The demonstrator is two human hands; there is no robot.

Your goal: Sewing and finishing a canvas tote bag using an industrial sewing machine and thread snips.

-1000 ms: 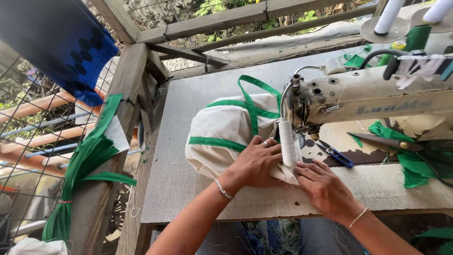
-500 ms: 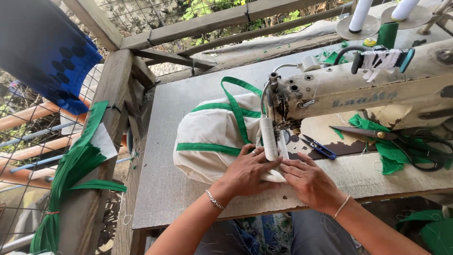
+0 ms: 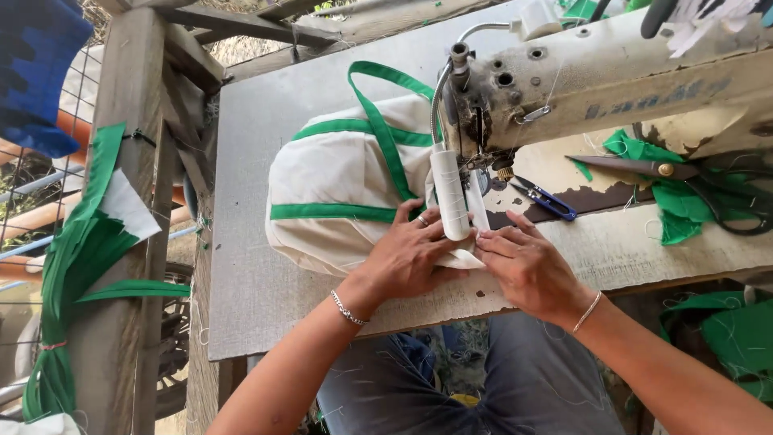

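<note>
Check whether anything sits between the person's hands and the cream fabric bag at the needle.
Nothing visible does. The left hand and right hand both rest directly on the cream bag beneath the sewing machine. Its white tube lamp stands just above the fingers.

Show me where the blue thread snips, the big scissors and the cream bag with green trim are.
blue thread snips (image 3: 552, 203): head view, on the blue handle.
big scissors (image 3: 644, 167): head view, on the blades near the pivot.
cream bag (image 3: 338, 173): head view, on the cream panel between the green bands.
</note>
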